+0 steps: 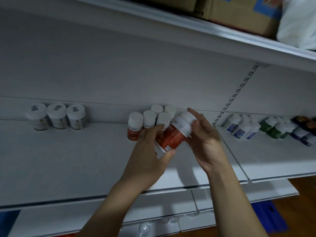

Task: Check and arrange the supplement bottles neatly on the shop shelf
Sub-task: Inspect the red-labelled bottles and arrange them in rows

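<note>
A red-labelled supplement bottle point(174, 134) with a white cap is tilted in the air above the white shelf point(68, 159). My left hand point(150, 154) grips its base, thumb under the bottom edge. My right hand point(203, 135) holds the capped end, index finger stretched over the cap. Behind them stands a cluster of several matching red bottles point(135, 125), upright against the back panel. Three white jars point(58, 117) line up at the far left.
On the adjoining shelf section to the right stand blue-labelled bottles point(242, 127), green bottles point(273, 129) and dark ones point(302, 132). Cardboard boxes point(239, 12) and a white bag point(297, 23) sit on the upper shelf. A slotted upright point(234, 96) divides the sections.
</note>
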The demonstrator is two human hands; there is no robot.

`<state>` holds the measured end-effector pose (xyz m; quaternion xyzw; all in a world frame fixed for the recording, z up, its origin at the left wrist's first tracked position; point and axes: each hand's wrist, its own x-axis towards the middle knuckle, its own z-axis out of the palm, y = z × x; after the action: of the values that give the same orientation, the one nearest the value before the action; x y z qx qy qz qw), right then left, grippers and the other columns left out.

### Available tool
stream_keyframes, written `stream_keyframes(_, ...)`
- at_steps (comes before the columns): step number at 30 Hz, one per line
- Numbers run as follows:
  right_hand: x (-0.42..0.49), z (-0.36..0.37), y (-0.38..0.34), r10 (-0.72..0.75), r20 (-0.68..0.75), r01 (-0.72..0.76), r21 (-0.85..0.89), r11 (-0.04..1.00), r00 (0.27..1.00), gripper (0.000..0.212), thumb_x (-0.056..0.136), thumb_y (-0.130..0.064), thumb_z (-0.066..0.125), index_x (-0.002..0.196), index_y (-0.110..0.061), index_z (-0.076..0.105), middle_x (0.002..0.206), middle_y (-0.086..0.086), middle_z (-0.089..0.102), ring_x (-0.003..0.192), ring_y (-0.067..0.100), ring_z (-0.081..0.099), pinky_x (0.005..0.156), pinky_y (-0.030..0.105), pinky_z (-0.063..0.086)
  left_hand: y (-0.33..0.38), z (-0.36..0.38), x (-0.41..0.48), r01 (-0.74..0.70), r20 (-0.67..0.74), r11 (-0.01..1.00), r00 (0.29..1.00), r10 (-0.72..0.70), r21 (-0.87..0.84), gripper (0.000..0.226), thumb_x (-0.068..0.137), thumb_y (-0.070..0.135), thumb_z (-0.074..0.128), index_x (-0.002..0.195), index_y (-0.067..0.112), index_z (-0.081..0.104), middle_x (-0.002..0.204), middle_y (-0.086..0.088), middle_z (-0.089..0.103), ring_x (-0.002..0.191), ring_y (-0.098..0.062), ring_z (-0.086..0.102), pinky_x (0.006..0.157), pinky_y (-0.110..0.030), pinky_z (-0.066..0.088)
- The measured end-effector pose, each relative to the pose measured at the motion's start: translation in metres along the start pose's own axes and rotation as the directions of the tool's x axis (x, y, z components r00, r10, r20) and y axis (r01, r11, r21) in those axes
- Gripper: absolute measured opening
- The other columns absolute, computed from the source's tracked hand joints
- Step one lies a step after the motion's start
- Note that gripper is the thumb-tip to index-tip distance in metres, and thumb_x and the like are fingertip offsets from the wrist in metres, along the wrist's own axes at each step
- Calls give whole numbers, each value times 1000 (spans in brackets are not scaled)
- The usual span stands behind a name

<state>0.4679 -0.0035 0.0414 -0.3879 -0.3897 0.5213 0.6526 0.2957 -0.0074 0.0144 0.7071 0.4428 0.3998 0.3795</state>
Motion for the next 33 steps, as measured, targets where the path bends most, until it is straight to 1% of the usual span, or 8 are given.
stream_keyframes(3, 2, -3, -7, 1, 83, 5, -69, 998, 997, 62, 74, -45, 76, 127, -17, 62, 131, 15, 61, 122, 32, 58, 89, 36, 53, 1, -3, 0, -10, 18, 995, 1000, 12, -99, 46, 87, 29, 68, 114, 49, 37, 117, 20, 53, 101, 8, 52, 75, -6, 42)
stream_keyframes(9, 5, -8, -13, -10, 155, 19, -57, 998, 988, 44, 89, -14, 57, 132, -11, 55, 128, 12, 63, 117, 28, 61, 86, 34, 54, 3, -4, 0, -15, 33, 990, 999, 20, -138, 34, 93, 29, 59, 105, 48, 34, 107, 20, 55, 89, 0, 56, 71, -9, 42)
stream_keyframes(14, 7, 0, -19, 29, 157, -9, -129, 992, 987, 40, 87, -6, 59, 127, -12, 58, 120, 7, 68, 103, 21, 65, 72, 28, 54, 6, -5, -3, 3, 32, 980, 999, 3, -197, 7, 101, 33, 36, 104, 39, 39, 94, 14, 57, 71, 1, 56, 65, -12, 43)
stream_keyframes(17, 7, 1, -18, 54, 111, -36, -156, 987, 992, 42, 80, -10, 59, 122, -14, 63, 118, 11, 68, 102, 27, 64, 72, 33, 57, 10, -5, -2, 36, -22, 968, 999, -43, -250, 14, 103, 29, 32, 100, 31, 45, 82, 10, 57, 63, 2, 52, 60, -10, 40)
stream_keyframes(21, 3, 1, -18, 67, 35, -61, -142, 988, 997, 40, 78, -11, 63, 117, -14, 66, 114, 12, 68, 99, 27, 66, 73, 36, 58, 13, 0, -1, 81, -34, 956, 995, -95, -283, 6, 96, 42, 49, 101, 37, 48, 98, 12, 58, 77, 0, 57, 66, -12, 44)
stream_keyframes(26, -6, 3, -27, 32, -109, -56, -226, 973, 994, 41, 74, -15, 72, 114, -9, 67, 94, 5, 72, 86, 22, 69, 66, 33, 58, 13, 11, 0, 69, -23, 991, 997, -72, -110, 66, 70, 37, 84, 121, 38, 42, 119, 15, 49, 100, 5, 54, 76, -8, 47)
stream_keyframes(30, -12, 1, -34, -37, -161, -22, -350, 936, 986, 28, 85, -10, 68, 113, -5, 67, 104, 20, 67, 77, 13, 68, 58, 24, 54, 14, 18, -1, 73, -55, 989, 995, -81, -131, 54, 75, 31, 82, 112, 37, 43, 104, 24, 58, 92, 15, 56, 72, -1, 42)
stream_keyframes(33, -15, -2, -39, -20, -140, -30, -346, 938, 990, 22, 89, -12, 64, 110, -9, 69, 100, 19, 67, 76, 14, 69, 62, 26, 56, 17, 17, -6, 96, -29, 979, 994, -103, -181, 33, 85, 38, 70, 106, 41, 44, 97, 24, 62, 86, 9, 60, 72, -8, 45)
